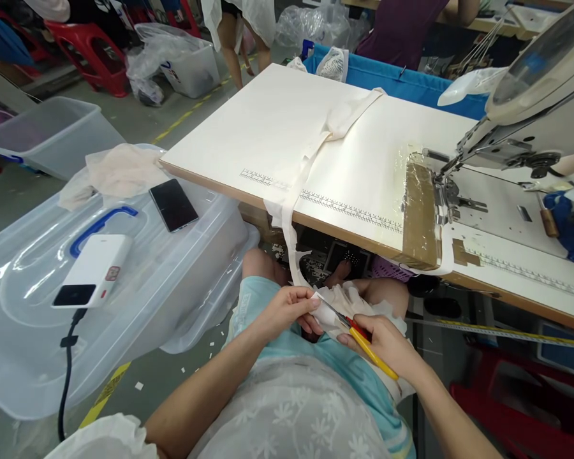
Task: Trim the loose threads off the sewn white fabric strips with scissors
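Observation:
Above my lap, my left hand pinches the edge of a pale cloth between thumb and fingers. My right hand is closed round small scissors with red and yellow handles. Their blades point left and touch or lie close to the cloth near my left fingertips; I cannot tell whether they are cutting. A long cream fabric strip runs from the held cloth up over the table edge and across the white tabletop. Part of the cloth is hidden behind my hands.
A sewing machine stands at the right of the table. Left, a lidded plastic bin carries a phone, a white power bank with a cable, and pale fabric. A blue cloth bin borders the table's far side. Other people are beyond.

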Tool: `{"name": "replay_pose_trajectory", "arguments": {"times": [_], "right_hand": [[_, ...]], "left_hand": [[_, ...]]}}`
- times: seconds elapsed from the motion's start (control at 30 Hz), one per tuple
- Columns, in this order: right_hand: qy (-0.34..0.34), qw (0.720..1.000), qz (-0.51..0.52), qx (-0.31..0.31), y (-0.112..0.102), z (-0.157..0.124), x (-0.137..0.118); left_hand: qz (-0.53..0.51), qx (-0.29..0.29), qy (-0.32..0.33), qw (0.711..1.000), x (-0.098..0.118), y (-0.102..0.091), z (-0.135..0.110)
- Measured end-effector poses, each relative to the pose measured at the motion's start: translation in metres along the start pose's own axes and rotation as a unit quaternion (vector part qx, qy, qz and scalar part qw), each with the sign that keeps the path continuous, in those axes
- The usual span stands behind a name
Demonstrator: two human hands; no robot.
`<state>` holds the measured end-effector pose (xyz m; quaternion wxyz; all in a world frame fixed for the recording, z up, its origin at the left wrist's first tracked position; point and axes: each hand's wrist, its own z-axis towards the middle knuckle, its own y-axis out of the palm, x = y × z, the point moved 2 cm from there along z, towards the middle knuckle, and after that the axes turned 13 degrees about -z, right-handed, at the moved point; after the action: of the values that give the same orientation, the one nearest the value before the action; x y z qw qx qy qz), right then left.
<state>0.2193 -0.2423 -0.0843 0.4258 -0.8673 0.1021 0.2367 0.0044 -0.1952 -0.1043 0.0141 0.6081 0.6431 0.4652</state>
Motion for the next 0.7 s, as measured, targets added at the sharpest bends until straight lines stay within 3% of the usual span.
{"name": "replay_pose_trajectory", "arguments": {"times": [0.33, 0.7], "right_hand": [[-0.009, 0.997, -0.082, 0.012, -0.0056, 0.0061, -0.0084], [-0.005, 0.999, 0.042, -0.017, -0.0006, 0.0034, -0.0002]], "left_hand": [[0.010, -0.004, 0.003, 1.000, -0.0001, -0.0015, -0.0020], [0.035, -0.006, -0.013, 0.999, -0.0032, -0.0033, -0.0040]]}}
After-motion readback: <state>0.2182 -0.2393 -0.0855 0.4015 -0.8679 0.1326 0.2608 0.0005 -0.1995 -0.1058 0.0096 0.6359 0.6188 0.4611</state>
